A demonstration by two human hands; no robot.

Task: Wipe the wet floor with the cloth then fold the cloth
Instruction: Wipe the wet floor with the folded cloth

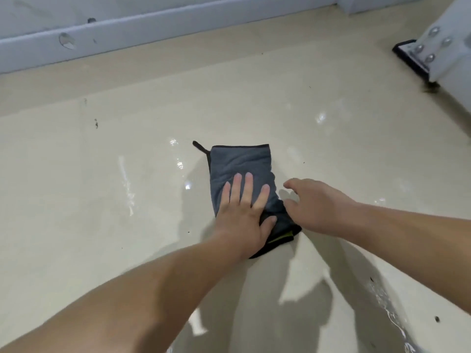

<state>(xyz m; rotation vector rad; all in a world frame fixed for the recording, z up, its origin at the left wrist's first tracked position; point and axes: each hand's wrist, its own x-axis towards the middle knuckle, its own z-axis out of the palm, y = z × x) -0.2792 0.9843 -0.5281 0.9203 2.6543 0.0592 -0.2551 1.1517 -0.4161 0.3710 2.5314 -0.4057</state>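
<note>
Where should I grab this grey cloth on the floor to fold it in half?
Probably pinch the far right corner of the cloth, coming in from the right with the right hand. The cloth lies flat, lengthwise away from you, and the left hand presses its near half, so the far end is free to lift.

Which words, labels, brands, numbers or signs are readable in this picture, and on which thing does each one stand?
There is no readable text in this picture.
The grey cloth shows no label or brand; the left hand hides part of it.
The white bracket with bolts shows no marking.
The baseboard shows only holes and scuffs, no writing.
</note>
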